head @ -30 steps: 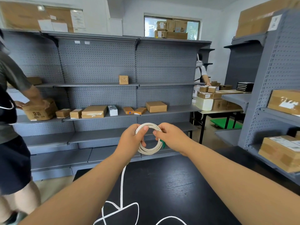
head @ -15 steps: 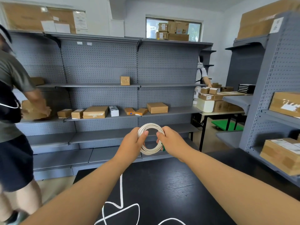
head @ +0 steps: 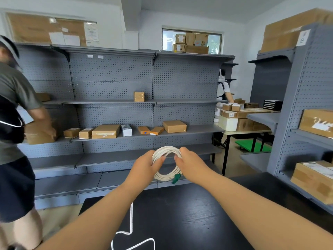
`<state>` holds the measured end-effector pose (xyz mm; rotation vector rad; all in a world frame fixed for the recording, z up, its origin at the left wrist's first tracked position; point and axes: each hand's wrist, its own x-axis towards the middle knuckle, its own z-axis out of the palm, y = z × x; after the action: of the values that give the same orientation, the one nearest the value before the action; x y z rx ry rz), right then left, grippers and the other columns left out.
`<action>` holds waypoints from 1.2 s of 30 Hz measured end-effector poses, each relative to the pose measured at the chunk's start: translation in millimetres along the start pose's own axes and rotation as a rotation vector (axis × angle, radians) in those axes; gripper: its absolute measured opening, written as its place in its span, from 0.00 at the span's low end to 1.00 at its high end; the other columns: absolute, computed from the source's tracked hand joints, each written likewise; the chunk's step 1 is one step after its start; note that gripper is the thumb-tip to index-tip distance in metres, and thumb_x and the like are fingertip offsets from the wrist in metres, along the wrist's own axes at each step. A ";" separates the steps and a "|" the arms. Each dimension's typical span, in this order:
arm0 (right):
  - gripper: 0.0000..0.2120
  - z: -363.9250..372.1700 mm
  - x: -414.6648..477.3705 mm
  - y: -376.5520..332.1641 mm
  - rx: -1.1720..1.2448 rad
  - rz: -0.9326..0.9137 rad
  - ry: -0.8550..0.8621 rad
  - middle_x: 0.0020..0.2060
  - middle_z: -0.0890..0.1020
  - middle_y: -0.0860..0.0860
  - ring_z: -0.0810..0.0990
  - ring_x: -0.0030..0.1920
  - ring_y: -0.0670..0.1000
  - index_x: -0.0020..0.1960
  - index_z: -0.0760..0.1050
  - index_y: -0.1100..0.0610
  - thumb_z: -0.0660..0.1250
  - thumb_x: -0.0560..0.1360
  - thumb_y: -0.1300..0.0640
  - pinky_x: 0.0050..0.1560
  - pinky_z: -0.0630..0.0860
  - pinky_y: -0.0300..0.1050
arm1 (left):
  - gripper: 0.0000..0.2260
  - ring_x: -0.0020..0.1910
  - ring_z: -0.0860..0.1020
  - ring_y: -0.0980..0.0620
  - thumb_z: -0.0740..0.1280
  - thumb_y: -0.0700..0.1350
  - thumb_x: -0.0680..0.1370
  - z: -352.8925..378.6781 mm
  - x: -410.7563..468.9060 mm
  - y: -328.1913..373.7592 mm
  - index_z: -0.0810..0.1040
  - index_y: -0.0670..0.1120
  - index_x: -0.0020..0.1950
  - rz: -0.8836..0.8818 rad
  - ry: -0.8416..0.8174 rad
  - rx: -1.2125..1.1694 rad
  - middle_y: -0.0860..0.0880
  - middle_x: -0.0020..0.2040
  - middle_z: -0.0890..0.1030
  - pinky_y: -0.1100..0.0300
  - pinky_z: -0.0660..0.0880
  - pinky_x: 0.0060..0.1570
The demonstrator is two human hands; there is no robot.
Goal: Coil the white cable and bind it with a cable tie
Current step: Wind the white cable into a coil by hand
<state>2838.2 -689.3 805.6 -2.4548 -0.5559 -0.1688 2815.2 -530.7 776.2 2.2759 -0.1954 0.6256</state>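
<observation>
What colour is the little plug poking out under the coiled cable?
The plug is green; the head view shows it clearly.

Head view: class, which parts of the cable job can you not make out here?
All in the head view.
Cable: its loose end is cut off by the bottom edge.
Cable tie: none visible; the left hand and right hand may hide one.
Green plug: too small to tell its type.
</observation>
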 end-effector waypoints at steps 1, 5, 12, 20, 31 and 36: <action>0.11 1.2 0.3 1.3 0.062 0.036 0.024 0.35 0.71 0.50 0.71 0.37 0.51 0.39 0.63 0.55 0.54 0.80 0.55 0.35 0.65 0.46 | 0.11 0.33 0.71 0.54 0.61 0.52 0.78 1.5 -1.3 0.6 0.70 0.49 0.37 -0.024 0.012 -0.057 0.52 0.33 0.73 0.58 0.69 0.36; 0.08 11.7 -0.5 1.0 0.403 0.204 0.099 0.40 0.74 0.56 0.71 0.38 0.54 0.45 0.67 0.57 0.55 0.80 0.55 0.39 0.69 0.49 | 0.13 0.32 0.71 0.56 0.60 0.51 0.79 7.7 -2.8 9.6 0.70 0.50 0.36 -0.092 0.104 -0.239 0.54 0.31 0.73 0.66 0.68 0.33; 0.05 -2.0 -0.6 3.5 0.271 0.117 0.006 0.40 0.75 0.55 0.71 0.38 0.53 0.46 0.70 0.57 0.57 0.77 0.57 0.37 0.68 0.46 | 0.07 0.36 0.70 0.59 0.56 0.49 0.81 -2.6 4.6 10.1 0.67 0.51 0.44 0.004 -0.043 -0.034 0.55 0.37 0.71 0.71 0.65 0.33; 0.05 -4.0 4.8 6.4 -0.288 -0.093 -0.027 0.31 0.67 0.48 0.70 0.35 0.53 0.44 0.61 0.55 0.55 0.79 0.60 0.28 0.60 0.43 | 0.06 0.28 0.70 0.62 0.71 0.50 0.72 -23.4 15.3 17.8 0.78 0.51 0.38 -0.157 -0.294 -0.178 0.59 0.27 0.74 0.69 0.64 0.29; 0.08 1.1 -2.1 2.2 -0.495 -0.177 -0.013 0.42 0.73 0.56 0.68 0.37 0.56 0.44 0.57 0.55 0.54 0.76 0.66 0.33 0.62 0.47 | 0.13 0.29 0.68 0.64 0.62 0.51 0.78 -17.7 8.4 25.3 0.78 0.49 0.36 -0.232 -0.152 -0.413 0.54 0.26 0.79 0.65 0.64 0.35; 0.06 -0.7 3.5 -0.1 -0.305 -0.032 0.084 0.33 0.67 0.50 0.69 0.36 0.54 0.44 0.60 0.57 0.52 0.77 0.66 0.27 0.58 0.43 | 0.12 0.33 0.72 0.58 0.61 0.48 0.79 -4.8 2.0 23.3 0.79 0.52 0.37 -0.126 0.004 -0.460 0.54 0.33 0.76 0.70 0.68 0.34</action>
<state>2841.4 -688.4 807.0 -2.7180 -0.5670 -0.3942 2807.6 -543.6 794.8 1.8275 -0.1723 0.4632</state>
